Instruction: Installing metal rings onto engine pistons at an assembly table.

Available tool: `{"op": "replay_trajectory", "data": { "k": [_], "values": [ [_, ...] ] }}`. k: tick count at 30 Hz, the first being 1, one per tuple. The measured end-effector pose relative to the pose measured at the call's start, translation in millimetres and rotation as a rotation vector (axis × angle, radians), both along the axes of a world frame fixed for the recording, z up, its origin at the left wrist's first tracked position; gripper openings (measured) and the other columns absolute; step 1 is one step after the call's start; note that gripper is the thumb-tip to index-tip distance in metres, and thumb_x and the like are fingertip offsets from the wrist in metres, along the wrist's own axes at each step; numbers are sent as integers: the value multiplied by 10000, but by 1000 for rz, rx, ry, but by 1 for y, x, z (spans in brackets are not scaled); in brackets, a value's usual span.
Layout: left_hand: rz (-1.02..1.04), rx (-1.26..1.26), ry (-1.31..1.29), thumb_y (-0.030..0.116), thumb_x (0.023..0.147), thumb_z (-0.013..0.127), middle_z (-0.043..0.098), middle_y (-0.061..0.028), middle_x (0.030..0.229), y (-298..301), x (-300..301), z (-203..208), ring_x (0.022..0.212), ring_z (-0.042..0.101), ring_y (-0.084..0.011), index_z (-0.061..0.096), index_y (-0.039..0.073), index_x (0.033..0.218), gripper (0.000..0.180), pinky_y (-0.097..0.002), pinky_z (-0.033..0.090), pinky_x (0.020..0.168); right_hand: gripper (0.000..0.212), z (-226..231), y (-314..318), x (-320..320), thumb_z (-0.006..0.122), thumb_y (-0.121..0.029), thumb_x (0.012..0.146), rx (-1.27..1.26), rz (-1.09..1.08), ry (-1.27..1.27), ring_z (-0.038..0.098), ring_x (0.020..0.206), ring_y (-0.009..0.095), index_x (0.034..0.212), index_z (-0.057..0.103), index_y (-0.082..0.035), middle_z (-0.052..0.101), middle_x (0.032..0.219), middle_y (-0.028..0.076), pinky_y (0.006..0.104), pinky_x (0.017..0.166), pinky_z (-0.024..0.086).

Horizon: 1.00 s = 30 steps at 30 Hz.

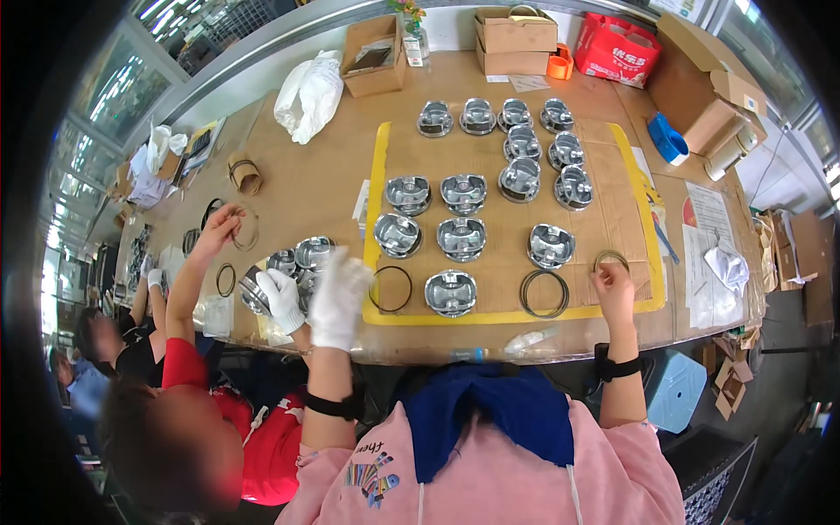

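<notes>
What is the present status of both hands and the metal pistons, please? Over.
Left gloved hand blurred, grip unclear. Right bare hand pinching thin rings. Metal pistons spread on yellow-edged cardboard. Co-worker's gloved hand close beside left.

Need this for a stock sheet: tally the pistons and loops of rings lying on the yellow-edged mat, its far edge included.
Silver pistons: 14
Thin ring loop: 1
Thicker ring stack: 1 (single rings too overlapped to count)
Total: 16
</notes>
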State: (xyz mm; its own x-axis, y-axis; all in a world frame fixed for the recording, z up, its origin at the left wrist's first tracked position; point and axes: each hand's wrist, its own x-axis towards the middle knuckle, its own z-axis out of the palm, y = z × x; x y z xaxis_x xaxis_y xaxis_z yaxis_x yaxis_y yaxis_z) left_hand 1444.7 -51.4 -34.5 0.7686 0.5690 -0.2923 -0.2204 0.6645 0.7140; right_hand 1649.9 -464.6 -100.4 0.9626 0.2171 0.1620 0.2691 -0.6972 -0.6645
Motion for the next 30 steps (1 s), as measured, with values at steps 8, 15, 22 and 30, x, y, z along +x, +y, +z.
{"op": "replay_trajectory", "data": {
  "k": [8,15,22,30],
  "values": [
    [-626,2061,308,285,731,705,615,-119,915,-111,36,-28,914,566,-284,595,56,1092,442,-377,472,793,255,-21,14,-20,699,-170,718,-3,-31,95,600,630,254,913,656,-11,616,705,123,350,613,488],
    [-796,2193,575,409,650,726,605,-101,841,-109,52,-32,886,566,-273,613,51,837,419,-387,478,731,346,-17,-19,-4,706,-211,723,-224,-278,-85,582,907,307,1010,630,-34,605,968,155,396,775,471],
    [-895,1482,532,411,834,609,647,-143,812,-99,55,-10,725,626,-250,622,-14,904,431,-335,486,670,245,-40,-59,44,671,-233,754,-282,-383,44,619,792,301,897,671,-34,637,861,139,395,713,488],
    [-571,292,160,260,942,490,606,4,949,-111,41,-5,808,550,-78,550,20,1116,303,-234,432,745,127,-35,-58,32,632,-147,796,-70,-414,-134,606,621,235,819,644,-23,621,693,118,339,579,481]
  ]
}}
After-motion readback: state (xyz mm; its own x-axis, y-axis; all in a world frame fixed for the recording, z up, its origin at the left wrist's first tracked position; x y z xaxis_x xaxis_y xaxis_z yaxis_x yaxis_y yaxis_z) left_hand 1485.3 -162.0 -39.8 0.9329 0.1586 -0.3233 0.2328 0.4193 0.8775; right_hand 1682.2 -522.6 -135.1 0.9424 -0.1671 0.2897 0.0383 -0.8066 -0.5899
